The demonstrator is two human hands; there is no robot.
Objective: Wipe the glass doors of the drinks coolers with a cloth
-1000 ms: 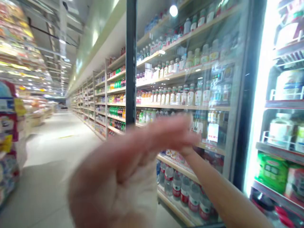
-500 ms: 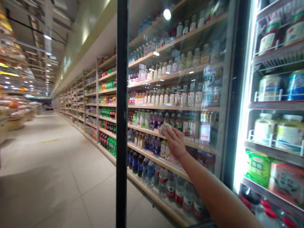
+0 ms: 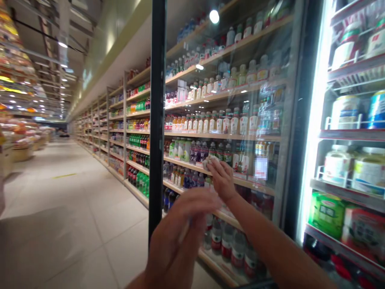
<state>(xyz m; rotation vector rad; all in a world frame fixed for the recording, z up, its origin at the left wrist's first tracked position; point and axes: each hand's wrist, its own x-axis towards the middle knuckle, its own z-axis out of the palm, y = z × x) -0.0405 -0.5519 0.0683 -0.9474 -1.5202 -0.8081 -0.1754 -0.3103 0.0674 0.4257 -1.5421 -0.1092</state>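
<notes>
My right hand [image 3: 224, 180] reaches forward and presses a small crumpled white cloth [image 3: 211, 161] on the glass door [image 3: 275, 100] of a refrigerated cabinet. Its fingers are closed over the cloth, level with the middle shelves seen through the pane. Nearer to the camera, low in the centre, my left hand [image 3: 182, 233] is raised with curved fingers and the thumb apart, somewhat blurred. Nothing shows in it. It overlaps part of the bottles behind the glass. The door's black frame [image 3: 158, 120] stands upright just left of both hands.
Behind the glass, wooden shelves hold rows of bottles [image 3: 222, 122]. At the right, the lit cabinet holds tubs [image 3: 337, 160], a green package [image 3: 326, 212] and a red box [image 3: 363, 230]. A tiled floor [image 3: 81, 208] and a long shelf row [image 3: 117, 132] run off to the left.
My left hand has come into view from below, in front of the glass. My right hand with the cloth stays at about the same spot on the pane. The view has shifted slightly.
</notes>
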